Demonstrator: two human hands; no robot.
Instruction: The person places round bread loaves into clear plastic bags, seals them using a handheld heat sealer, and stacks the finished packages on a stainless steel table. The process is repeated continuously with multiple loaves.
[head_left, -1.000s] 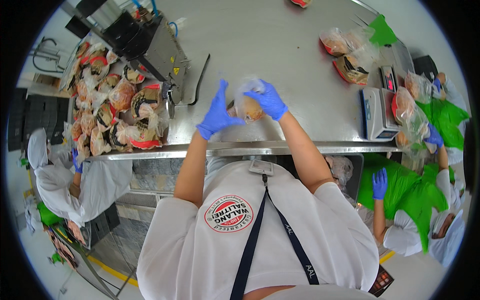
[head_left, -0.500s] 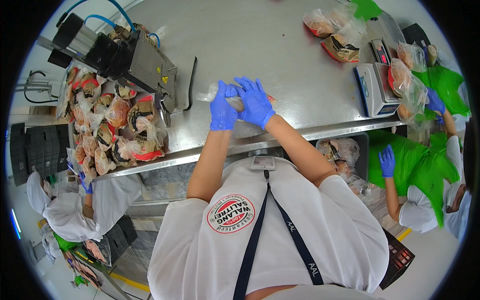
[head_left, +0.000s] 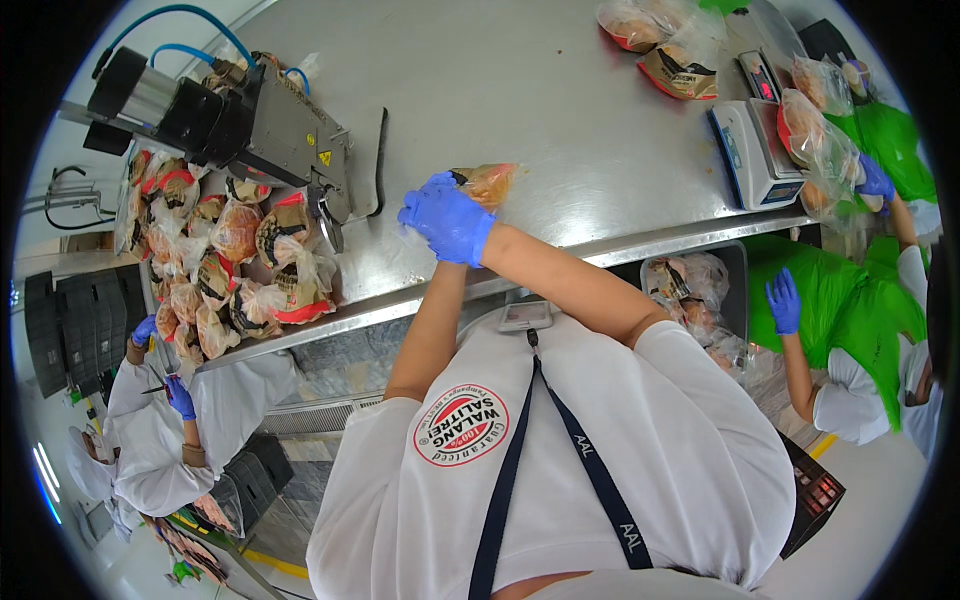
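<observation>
- The right hand [head_left: 450, 222], in a blue glove, is closed around the neck of a clear bag [head_left: 487, 183] of brownish food, holding it just above the surface [head_left: 560, 90].
- The left hand [head_left: 418, 213] is mostly hidden under the right one; its glove shows at the bag's neck, but whether its grip is closed cannot be told.
- The bag points up and to the right from the hands, its filled end away from the person.
- Just to the left of the hands stands a grey sealing machine [head_left: 285, 135] with blue hoses, a dark bar beside it.
- Left of the machine lies a heap of filled bags [head_left: 225, 270] with red and black labels, reaching to the surface's front edge.
- To the right, a white scale [head_left: 752, 150] sits near the edge, with more bags [head_left: 660, 45] beyond it at the far side.
- A person in green [head_left: 850, 300] stands at the right with a blue-gloved hand [head_left: 783, 300] lowered beside a bin of bags [head_left: 690, 290].
- A person in white [head_left: 160, 430] crouches at lower left, well apart from the hands.
</observation>
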